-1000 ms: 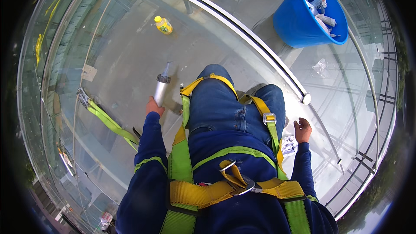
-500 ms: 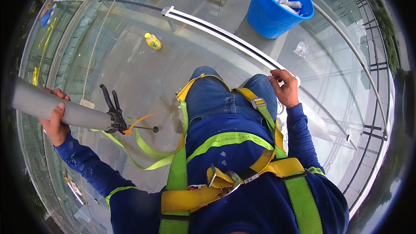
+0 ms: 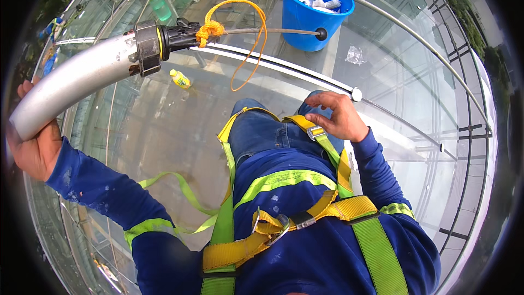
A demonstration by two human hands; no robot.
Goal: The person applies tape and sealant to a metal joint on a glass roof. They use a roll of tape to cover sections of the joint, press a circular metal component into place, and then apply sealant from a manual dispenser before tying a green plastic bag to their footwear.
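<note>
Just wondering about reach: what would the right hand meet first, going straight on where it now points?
Probably the denim-clad right knee; depth is unclear, so the right hand might pass above it.

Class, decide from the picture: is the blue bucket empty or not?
Not empty: the blue bucket holds pale packages, visible through its open top. How deep they go is hidden.

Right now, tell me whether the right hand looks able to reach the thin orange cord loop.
Probably yes: the right hand looks empty, and nothing shows between it and the thin orange cord loop, which lies clear of the left hand holding the cylindrical silver metal tube.
</note>
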